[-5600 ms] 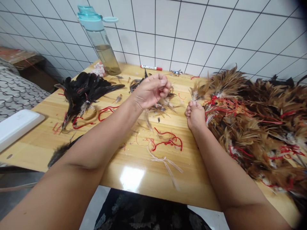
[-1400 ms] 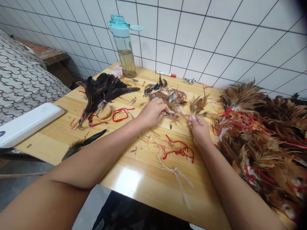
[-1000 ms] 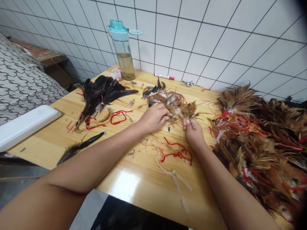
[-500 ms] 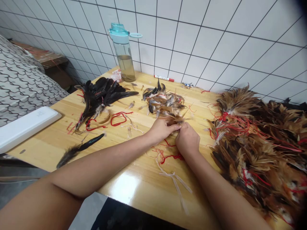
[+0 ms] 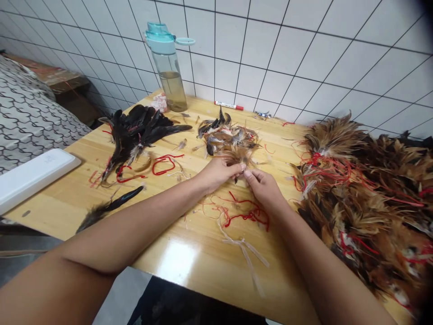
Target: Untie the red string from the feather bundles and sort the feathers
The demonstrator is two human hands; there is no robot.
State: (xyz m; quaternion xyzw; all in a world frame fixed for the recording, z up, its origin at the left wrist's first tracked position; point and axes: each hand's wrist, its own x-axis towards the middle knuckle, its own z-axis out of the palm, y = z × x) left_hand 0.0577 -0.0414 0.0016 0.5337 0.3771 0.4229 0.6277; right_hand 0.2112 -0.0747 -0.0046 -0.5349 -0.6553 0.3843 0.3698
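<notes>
Brown feathers fan out from between the fingers of my left hand, which is closed on them with the thumb on top. My right hand meets it from the right, its thumb and forefinger pinched at the quill end of the same small bunch; what exactly it pinches is too small to make out. Just beyond the hands lies a loose pile of mixed brown and black feathers. Tangled red string lies on the wooden table below my hands, beside a strip of clear whitish tie.
Large bundles of brown feathers, tied with red string, cover the right side. Black feathers lie at the left, near a water bottle. A red-capped marker lies by the tiled wall. A white case sits at the left edge.
My right hand has turned from a fist to a fingertip pinch at the bunch's end. The feathers in my left hand now stand more upright, and more red string shows. The view has shifted slightly.
</notes>
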